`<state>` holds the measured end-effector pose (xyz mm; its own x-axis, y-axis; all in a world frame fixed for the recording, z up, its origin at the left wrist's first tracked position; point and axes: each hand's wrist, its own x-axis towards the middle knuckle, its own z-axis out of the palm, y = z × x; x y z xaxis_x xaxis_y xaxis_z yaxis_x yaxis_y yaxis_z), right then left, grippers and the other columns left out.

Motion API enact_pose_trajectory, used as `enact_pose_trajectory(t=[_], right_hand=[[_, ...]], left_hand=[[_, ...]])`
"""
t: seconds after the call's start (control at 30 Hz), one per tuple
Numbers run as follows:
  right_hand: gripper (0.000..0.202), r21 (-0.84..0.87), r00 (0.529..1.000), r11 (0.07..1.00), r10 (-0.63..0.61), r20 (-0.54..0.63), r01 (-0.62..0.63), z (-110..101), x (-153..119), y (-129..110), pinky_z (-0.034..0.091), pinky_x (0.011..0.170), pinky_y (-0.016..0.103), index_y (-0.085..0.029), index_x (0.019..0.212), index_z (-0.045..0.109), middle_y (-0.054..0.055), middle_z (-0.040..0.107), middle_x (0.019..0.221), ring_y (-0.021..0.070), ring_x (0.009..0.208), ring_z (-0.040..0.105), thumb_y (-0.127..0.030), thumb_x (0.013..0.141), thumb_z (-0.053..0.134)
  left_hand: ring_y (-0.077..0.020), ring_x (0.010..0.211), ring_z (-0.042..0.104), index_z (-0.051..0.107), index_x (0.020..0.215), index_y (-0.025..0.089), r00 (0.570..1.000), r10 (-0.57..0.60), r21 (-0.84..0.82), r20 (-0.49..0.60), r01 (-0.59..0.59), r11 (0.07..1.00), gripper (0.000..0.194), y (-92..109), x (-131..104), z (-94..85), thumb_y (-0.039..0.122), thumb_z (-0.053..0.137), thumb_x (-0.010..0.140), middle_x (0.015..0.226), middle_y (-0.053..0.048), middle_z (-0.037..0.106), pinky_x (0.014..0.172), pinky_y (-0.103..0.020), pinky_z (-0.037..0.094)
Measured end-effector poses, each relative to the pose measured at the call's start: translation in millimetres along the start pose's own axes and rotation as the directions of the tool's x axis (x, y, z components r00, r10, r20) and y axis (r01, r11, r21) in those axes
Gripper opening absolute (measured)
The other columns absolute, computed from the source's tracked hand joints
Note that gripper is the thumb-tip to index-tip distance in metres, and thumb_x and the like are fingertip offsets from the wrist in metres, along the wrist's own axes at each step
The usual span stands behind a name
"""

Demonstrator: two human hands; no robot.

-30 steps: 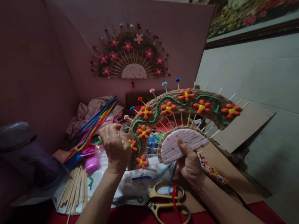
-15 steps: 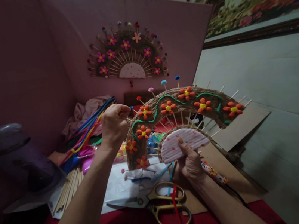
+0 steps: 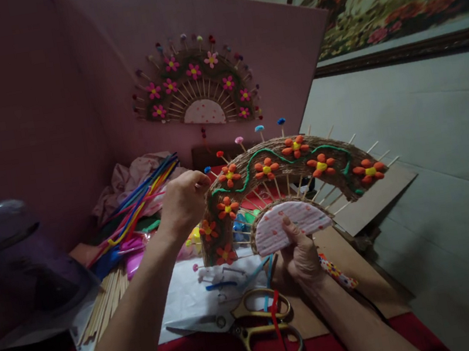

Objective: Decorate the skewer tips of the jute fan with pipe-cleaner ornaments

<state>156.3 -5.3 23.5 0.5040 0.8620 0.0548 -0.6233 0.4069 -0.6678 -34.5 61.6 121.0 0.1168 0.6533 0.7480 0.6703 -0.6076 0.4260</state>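
Note:
My right hand (image 3: 303, 255) grips a decorative half-round fan (image 3: 293, 225) by its pale, spotted centre, thumb on the front. Wooden sticks run out from that centre through a brown twine-wrapped arc (image 3: 254, 160), which carries orange flowers and a wavy green strip. Small pompoms cap several sticks on the left and top, among them a dark blue pompom (image 3: 207, 169); bare stick ends stand out on the right. At the arc's left edge, just below that blue pompom, my left hand (image 3: 184, 202) is closed in a pinch. Whatever lies between its fingertips is hidden.
Large gold-handled scissors (image 3: 263, 316) lie in front on white paper and cardboard. To the left are wooden sticks (image 3: 104, 306), coloured pipe cleaners (image 3: 144, 198) and a clear jar (image 3: 19, 251). A similar fan with pink flowers (image 3: 198, 89) hangs on the pink board behind.
My left hand has shifted slightly down from the blue pompom, which now shows free above the fingers on its stick. My right hand still holds the fan, nearly in place.

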Motion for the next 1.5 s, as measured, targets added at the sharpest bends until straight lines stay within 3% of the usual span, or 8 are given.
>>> enact_pose_trajectory(t=[0.2,0.43,0.7,1.5], right_hand=[[0.037,-0.058,1.0,0.998,-0.018,0.012,0.018,0.2,0.0,-1.0,0.053,0.068,0.028,-0.021,0.084,0.06,-0.007,0.066,0.074,0.0118,0.066,0.062,-0.024,0.052,0.079],[0.041,-0.074,0.998,0.996,-0.043,0.048,0.047,-1.3,0.7,-0.8,0.053,0.071,0.03,-0.023,0.09,0.06,-0.007,0.066,0.074,0.0119,0.067,0.063,-0.025,0.054,0.078],[0.037,-0.067,0.999,0.998,-0.004,0.034,0.006,-0.9,1.2,-2.7,0.053,0.067,0.028,-0.021,0.084,0.06,-0.008,0.065,0.068,0.0113,0.062,0.062,-0.024,0.052,0.079],[0.04,-0.056,1.0,0.998,0.003,0.018,-0.002,-1.5,2.1,-2.9,0.053,0.071,0.03,-0.021,0.086,0.061,-0.007,0.066,0.073,0.012,0.065,0.063,-0.023,0.051,0.079]], left_hand=[[-0.0133,0.059,0.056,0.066,0.074,0.017,0.995,-0.064,-0.049,0.073,0.068,0.996,0.011,4.4,-1.7,3.0,0.014,0.056,0.071,0.066,-0.001,0.065,0.055,-0.022,0.038],[-0.0134,0.063,0.057,0.063,0.075,0.017,0.995,-0.032,-0.088,0.096,0.04,0.995,0.011,-0.9,-1.5,4.0,0.012,0.056,0.069,0.068,0.0,0.064,0.057,-0.022,0.04],[-0.0125,0.059,0.055,0.063,0.076,0.017,0.989,-0.05,-0.184,0.141,0.076,0.98,0.01,-9.9,-1.3,7.0,0.015,0.055,0.07,0.065,-0.001,0.063,0.049,-0.02,0.037],[-0.0114,0.057,0.051,0.062,0.071,0.017,0.983,-0.027,-0.152,0.182,0.055,0.987,0.008,-6.6,0.3,4.3,0.015,0.055,0.067,0.063,0.001,0.059,0.05,-0.021,0.035]])
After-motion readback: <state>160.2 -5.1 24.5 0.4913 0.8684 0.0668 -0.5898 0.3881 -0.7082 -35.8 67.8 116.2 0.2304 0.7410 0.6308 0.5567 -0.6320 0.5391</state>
